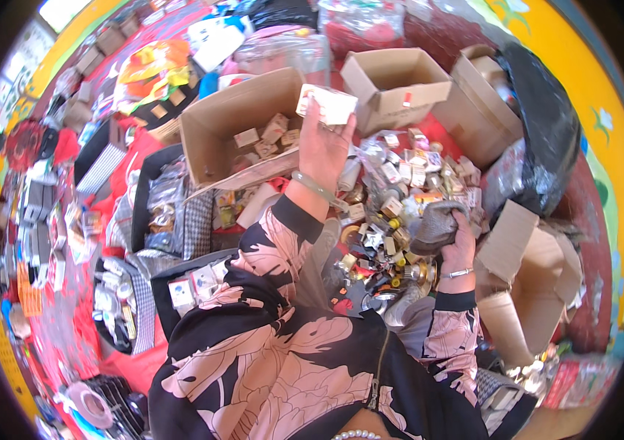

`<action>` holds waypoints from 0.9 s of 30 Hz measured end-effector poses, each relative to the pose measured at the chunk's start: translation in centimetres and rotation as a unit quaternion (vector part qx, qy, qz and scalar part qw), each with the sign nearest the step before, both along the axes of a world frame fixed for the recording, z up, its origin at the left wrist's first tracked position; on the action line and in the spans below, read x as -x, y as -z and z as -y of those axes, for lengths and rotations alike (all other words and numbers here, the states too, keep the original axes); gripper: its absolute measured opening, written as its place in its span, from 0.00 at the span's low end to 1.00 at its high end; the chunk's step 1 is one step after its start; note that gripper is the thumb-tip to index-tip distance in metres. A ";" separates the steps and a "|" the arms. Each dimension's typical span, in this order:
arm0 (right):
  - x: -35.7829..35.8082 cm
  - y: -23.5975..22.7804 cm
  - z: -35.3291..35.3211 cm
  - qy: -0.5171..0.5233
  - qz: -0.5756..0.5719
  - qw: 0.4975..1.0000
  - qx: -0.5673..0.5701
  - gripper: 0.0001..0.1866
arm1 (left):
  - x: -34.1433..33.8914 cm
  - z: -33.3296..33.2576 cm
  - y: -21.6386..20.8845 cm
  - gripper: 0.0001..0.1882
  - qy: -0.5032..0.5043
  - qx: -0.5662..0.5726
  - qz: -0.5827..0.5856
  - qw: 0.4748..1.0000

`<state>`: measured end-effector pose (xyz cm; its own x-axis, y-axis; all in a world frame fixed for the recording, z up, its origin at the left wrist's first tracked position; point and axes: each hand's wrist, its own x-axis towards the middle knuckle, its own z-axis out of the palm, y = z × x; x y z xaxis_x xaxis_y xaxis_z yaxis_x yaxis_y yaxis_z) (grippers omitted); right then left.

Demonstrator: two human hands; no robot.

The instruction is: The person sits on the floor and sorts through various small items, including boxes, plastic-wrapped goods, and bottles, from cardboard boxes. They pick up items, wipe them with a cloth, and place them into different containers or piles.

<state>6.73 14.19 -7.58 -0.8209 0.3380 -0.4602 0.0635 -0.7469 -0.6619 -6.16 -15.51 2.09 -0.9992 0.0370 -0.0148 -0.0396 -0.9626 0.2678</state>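
Note:
My left hand (pixel 323 150) is raised in front of me, its fingers closed on a small white box (pixel 328 104) with faint reddish print. That box is held at the right edge of a large open carton (pixel 242 99), where several small boxes (pixel 271 138) lie on the bottom. Off to the right, my right hand (pixel 459 248) grips a crumpled grey-brown cloth (pixel 436 227). Below and between the hands spreads a heap of small boxes (pixel 418 172) mixed with bottles and metal pieces. The right fingertips are partly hidden by the cloth.
Two more open cartons, an upright one (pixel 381 110) and a leaning one (pixel 480 110), stand at the back, beside a black plastic bag (pixel 546 125). An opened carton (pixel 539 286) is at my right. Dark checked bins (pixel 194 231) with packets line the left, on red sheeting (pixel 136 359).

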 end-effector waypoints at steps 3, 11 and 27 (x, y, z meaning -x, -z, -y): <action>0.2 0.6 0.6 -0.034 0.036 0.998 -0.027 0.11 | 1.9 4.8 0.6 0.29 0.005 0.037 0.043 0.998; -2.1 -1.1 1.5 -0.093 0.073 0.992 -0.045 0.12 | -3.2 20.3 -0.6 0.27 0.008 0.270 0.050 0.962; -13.0 -3.0 2.3 -0.077 0.060 0.968 -0.229 0.19 | -12.5 24.3 22.7 0.13 -0.174 0.789 0.210 0.550</action>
<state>19.74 11.88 -4.58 -0.8277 0.4078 -0.3855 0.2473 -0.3517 -0.9029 6.34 -39.85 -20.58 -0.8379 -0.5457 0.0151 -0.3032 0.4882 0.8183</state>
